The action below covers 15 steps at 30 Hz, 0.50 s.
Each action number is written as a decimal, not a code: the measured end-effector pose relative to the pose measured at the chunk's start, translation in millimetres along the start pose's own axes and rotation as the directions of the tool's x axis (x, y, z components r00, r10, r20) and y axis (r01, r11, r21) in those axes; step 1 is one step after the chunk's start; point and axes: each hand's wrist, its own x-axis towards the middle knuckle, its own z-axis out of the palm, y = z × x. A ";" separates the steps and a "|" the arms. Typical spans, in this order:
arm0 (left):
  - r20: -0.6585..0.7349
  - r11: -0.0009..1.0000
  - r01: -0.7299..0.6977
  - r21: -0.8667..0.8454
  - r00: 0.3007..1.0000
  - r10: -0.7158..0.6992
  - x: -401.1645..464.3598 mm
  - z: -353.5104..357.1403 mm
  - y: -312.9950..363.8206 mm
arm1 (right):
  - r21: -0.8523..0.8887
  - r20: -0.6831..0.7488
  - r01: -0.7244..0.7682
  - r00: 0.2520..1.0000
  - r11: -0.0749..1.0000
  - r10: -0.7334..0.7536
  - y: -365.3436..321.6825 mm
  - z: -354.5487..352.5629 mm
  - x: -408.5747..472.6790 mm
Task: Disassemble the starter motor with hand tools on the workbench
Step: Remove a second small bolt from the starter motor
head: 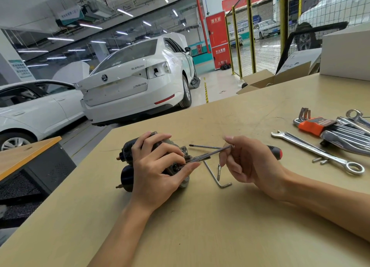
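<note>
The black and grey starter motor (128,176) lies on its side on the workbench (200,226). My left hand (158,170) grips its body from above, fingers curled over it, and largely hides its metal end. My right hand (246,158) pinches the far end of a thin hex key (210,153) whose tip sits at the motor's end, beside my left fingertips. A screwdriver with a red and black handle (275,151) lies flat behind my right hand. Another L-shaped hex key (215,176) rests on the bench between my hands.
A combination wrench (318,152), two small bolts (320,160), an orange hex key holder (314,126) and several more wrenches (352,130) lie at the right. A white box (344,52) stands at the far right. A lower orange-topped table (26,152) stands left of the bench.
</note>
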 end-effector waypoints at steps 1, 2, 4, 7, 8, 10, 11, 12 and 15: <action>-0.001 1.000 0.002 0.000 1.000 -0.002 -0.1 0.0 -0.1 | -0.004 -0.002 0.002 1.000 1.000 -0.002 0.5 0.0 0.1; -0.001 1.000 0.002 0.001 1.000 -0.002 -0.1 0.0 -0.3 | -0.007 -0.006 0.008 1.000 1.000 -0.008 1.3 -0.1 0.3; -0.001 1.000 0.002 0.006 1.000 -0.002 -0.4 0.1 -0.6 | -0.010 -0.013 0.028 1.000 1.000 -0.029 2.5 -0.5 0.6; -0.001 1.000 0.002 0.008 1.000 -0.002 -0.9 0.1 -0.6 | -0.028 -0.023 0.038 0.999 0.999 -0.039 3.3 -1.0 1.3; -0.001 1.000 0.003 0.008 1.000 -0.003 -1.0 0.1 -0.7 | -0.036 -0.028 0.040 0.999 0.999 -0.041 3.4 -1.0 1.4; -0.002 1.000 0.004 0.008 1.000 -0.004 -0.9 0.2 -1.1 | -0.039 -0.035 0.045 0.998 0.998 -0.046 3.3 -0.8 1.5; -0.002 1.000 0.004 0.008 1.000 -0.004 -0.9 0.2 -1.2 | -0.036 -0.038 0.047 0.998 0.998 -0.048 3.1 -0.6 1.7; -0.001 1.000 0.004 0.007 1.000 -0.004 -0.7 0.3 -1.2 | -0.032 -0.043 0.046 0.998 0.998 -0.048 3.2 -0.5 1.8; 0.000 1.000 0.008 0.000 1.000 -0.008 -0.5 0.2 -0.7 | -0.024 -0.060 0.037 0.997 0.999 -0.039 3.1 0.0 2.1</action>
